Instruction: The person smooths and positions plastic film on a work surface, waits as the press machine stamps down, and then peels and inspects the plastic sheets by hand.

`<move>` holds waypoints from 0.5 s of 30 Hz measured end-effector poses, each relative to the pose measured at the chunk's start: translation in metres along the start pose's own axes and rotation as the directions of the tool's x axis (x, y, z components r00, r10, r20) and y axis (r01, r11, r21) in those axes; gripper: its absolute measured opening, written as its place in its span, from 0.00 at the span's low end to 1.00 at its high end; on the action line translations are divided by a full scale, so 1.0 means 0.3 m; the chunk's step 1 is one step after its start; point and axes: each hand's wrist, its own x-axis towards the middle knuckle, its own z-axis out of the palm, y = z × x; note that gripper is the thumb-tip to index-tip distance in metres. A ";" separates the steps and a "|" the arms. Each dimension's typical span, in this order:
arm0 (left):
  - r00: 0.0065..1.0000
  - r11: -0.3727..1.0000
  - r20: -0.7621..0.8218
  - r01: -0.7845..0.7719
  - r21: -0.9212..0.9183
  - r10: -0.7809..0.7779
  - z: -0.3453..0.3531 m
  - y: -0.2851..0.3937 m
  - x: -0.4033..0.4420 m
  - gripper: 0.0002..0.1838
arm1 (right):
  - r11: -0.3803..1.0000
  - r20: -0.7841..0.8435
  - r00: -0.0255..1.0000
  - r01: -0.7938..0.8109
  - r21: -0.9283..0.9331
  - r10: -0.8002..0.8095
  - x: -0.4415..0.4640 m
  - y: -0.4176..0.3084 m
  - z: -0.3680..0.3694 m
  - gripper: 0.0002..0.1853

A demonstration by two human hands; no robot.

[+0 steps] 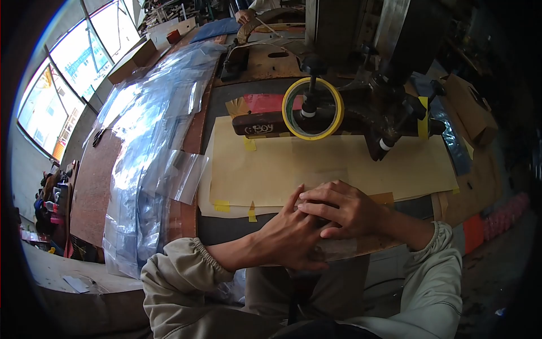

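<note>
My left hand (pixel 291 234) and my right hand (pixel 347 209) meet above the near edge of the work surface. The right fingers, slightly bent and apart, lie across the left fingers and partly hide them. My left thumb points down, away from its fingers. No object shows in either hand, though the space between the palms is hidden. Beyond them lies a stack of cream paper sheets (pixel 271 169) with yellow tape pieces on it. Around a screw knob of the dark metal press arm (pixel 355 118) hangs a yellow tape roll (pixel 336 127), above the sheets.
Clear plastic bags (pixel 141 135) are heaped along the left side. A cardboard box (pixel 471 107) stands at the right. Dark metal posts (pixel 403 37) rise behind the press arm. At the far end, another person's hand (pixel 244 16) is near a curved piece.
</note>
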 end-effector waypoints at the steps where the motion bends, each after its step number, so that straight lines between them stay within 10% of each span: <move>1: 1.000 1.000 0.000 -0.001 0.000 0.001 -0.003 0.001 0.002 0.40 | 1.000 0.000 1.000 -0.004 0.012 0.004 -0.001 -0.001 0.000 0.29; 10: 0.995 0.996 0.035 0.090 -0.031 -0.088 -0.079 -0.042 0.046 0.26 | 0.990 -0.220 0.972 -0.054 0.130 0.082 0.000 0.002 -0.039 0.26; 15: 0.963 1.000 -0.269 0.008 0.003 -0.007 -0.079 -0.057 0.056 0.27 | 0.975 -0.346 0.927 -0.077 0.207 0.147 -0.016 0.013 -0.047 0.30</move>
